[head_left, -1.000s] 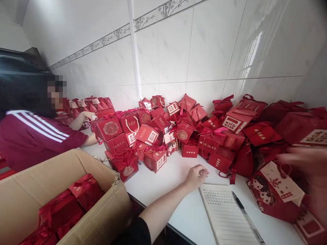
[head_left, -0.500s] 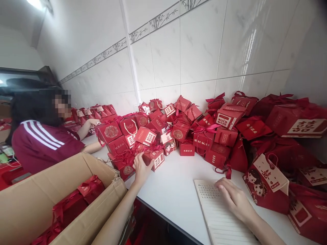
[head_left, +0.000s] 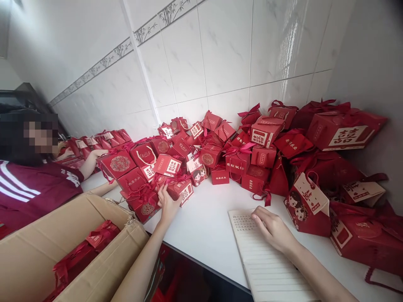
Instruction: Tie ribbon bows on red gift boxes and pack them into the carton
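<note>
Left hand (head_left: 169, 206) moved to red cardboard box (head_left: 179, 187), right hand (head_left: 274, 231) onto near white lined-paper notebook (head_left: 264, 270).
Box spanned by wide fingers, grip unclear; notebook seemingly steadied by loosely extended fingers.

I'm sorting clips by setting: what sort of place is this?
Probably a small workroom or packing area: red gift boxes are heaped on a white table, more sit in an open cardboard carton, and a co-worker is nearby.

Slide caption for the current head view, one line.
Left hand on a red box, right hand over a lined notebook, open carton of red boxes at picture left.
</note>
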